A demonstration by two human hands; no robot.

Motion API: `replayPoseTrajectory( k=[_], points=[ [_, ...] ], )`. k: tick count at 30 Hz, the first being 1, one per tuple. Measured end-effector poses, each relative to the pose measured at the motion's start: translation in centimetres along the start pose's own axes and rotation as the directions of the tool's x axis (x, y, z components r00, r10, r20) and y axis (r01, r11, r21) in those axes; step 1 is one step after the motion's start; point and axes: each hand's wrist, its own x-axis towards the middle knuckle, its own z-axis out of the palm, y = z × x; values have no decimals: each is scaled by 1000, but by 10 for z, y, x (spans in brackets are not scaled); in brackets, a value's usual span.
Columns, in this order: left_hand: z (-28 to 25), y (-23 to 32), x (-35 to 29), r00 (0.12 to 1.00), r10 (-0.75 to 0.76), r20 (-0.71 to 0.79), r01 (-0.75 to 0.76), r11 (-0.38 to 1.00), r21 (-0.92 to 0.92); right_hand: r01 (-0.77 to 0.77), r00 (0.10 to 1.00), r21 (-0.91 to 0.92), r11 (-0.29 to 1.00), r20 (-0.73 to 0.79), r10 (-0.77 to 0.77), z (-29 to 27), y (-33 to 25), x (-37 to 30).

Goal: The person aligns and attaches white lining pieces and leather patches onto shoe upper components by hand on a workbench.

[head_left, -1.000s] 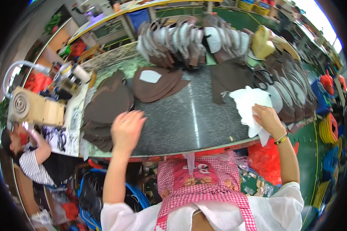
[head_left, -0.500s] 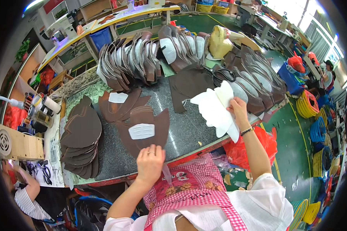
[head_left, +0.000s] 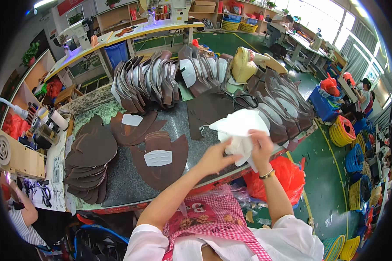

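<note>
My right hand (head_left: 261,151) is closed on white scalloped sheets (head_left: 237,124), lifted above the right front of the dark stone tabletop. The lower part of the sheets hangs folded under its fingers. My left hand (head_left: 217,157) is beside their lower left edge, thumb and forefinger apart; whether it touches them is hard to tell. Left of it lies a brown leather shoe upper piece (head_left: 163,176) with a white patch (head_left: 158,158) on it. Behind that is a second brown piece (head_left: 146,126) with a similar patch. Dark brown cut pieces (head_left: 210,108) lie behind the sheets.
Stacked brown pieces (head_left: 91,150) stand at the left. Rows of brown and white shoe parts (head_left: 146,82) line the back, with black-handled scissors (head_left: 245,100) and a yellow shoe last (head_left: 243,65). A red plastic bag (head_left: 281,180) hangs off the front edge. Another person's arm (head_left: 24,200) is lower left.
My left hand has left the patched brown piece and moved right to the white sheets. My right hand has moved slightly left and lower, and the sheets have tilted and folded.
</note>
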Motion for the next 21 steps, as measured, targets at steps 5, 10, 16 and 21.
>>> replayPoseTrajectory(
  k=[5, 10, 16, 21],
  points=[
    [-31, -20, -10, 889, -313, -334, 141, 882, -450, 38, 927, 148, 988, 365, -90, 27, -43, -11],
    [-40, -26, -28, 932, -115, -344, 48, 979, -200, -61, 994, -72, 996, 90, 68, 40, -21, 31],
    [-57, -5, -34, 863, -172, -476, 152, 985, -81, -401, 769, 88, 912, 573, 283, 50, -24, 45],
    [-58, 22, -53, 683, 696, -224, -502, 669, 548, -465, 865, 24, 885, 224, 449, 67, 21, 32]
  ],
)
